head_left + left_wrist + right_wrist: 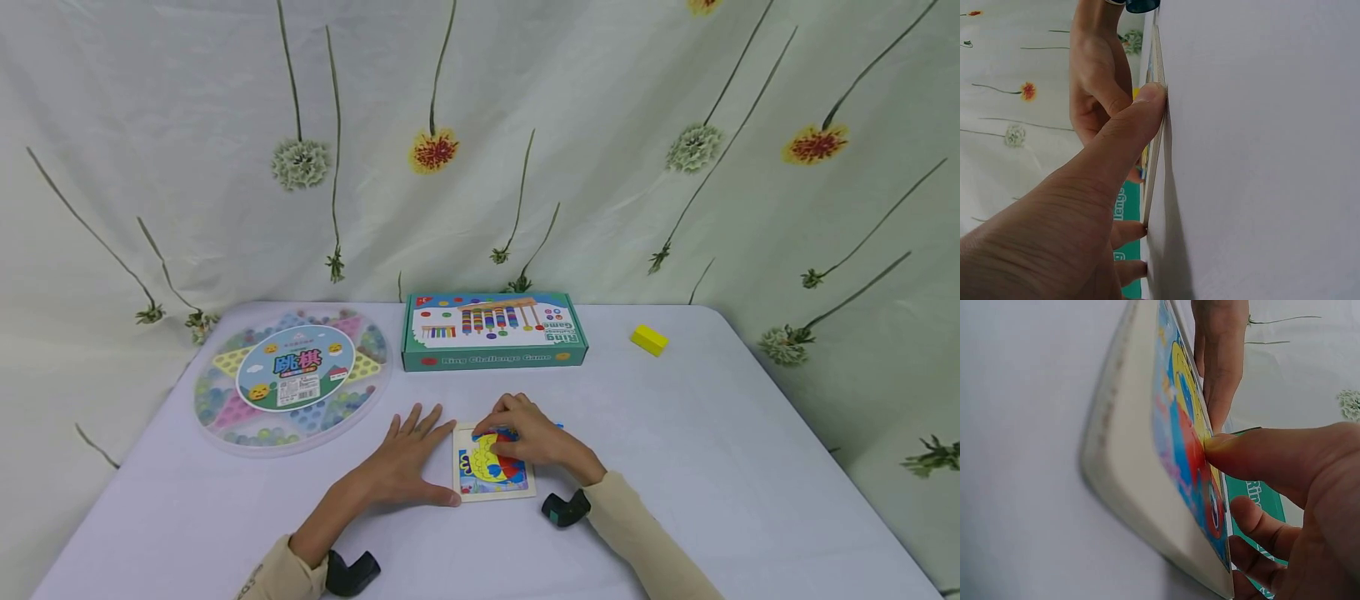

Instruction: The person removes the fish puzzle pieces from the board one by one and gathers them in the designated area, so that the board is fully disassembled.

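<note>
A small fish jigsaw puzzle lies on the white table in a pale wooden frame. It shows a yellow, red and blue fish. My left hand is spread flat at its left side, thumb at the near left corner and index fingertip at the far left corner. Over the puzzle's upper part, my right hand bends its fingers and pinches at a puzzle piece, which the fingers mostly hide. Seen from the right wrist, the thumb touches the fish's surface, with curled fingertips past the puzzle's far side.
Behind the puzzle stands a green Ring Challenge Game box. A round Chinese checkers set with marbles is at the left, and a yellow block at the back right. A small blue piece shows beyond my right wrist.
</note>
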